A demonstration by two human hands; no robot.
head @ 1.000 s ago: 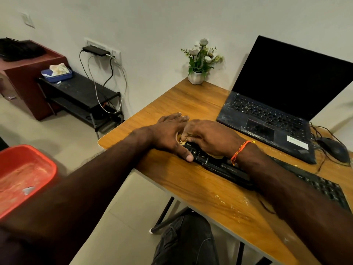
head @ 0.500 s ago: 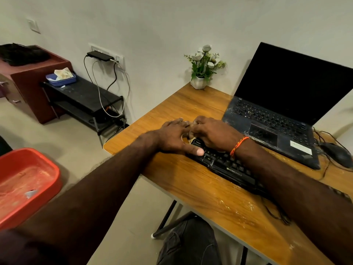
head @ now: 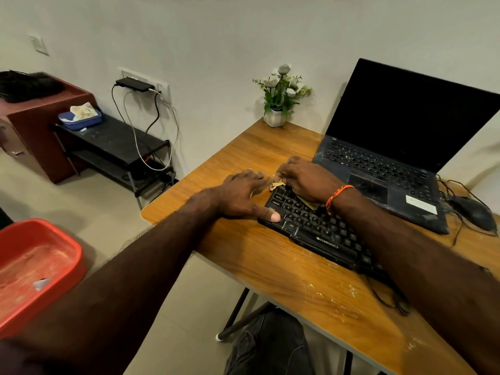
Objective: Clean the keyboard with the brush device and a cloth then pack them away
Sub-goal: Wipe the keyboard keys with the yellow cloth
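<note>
While left hand lies flat steadying Zebronics keyboard on counter, right hand fingers bunch soft, light cloth on top-left keys; grip anywhere, likely crumples.

left arm: extended forward, forearm crossing frame diagonally
left hand: palm down, fingers relaxed and spread, thumb stretched out sideways
right arm: reaching in from right, orange thread band on wrist
right hand: palm down, fingers curled, gripping cloth
</note>
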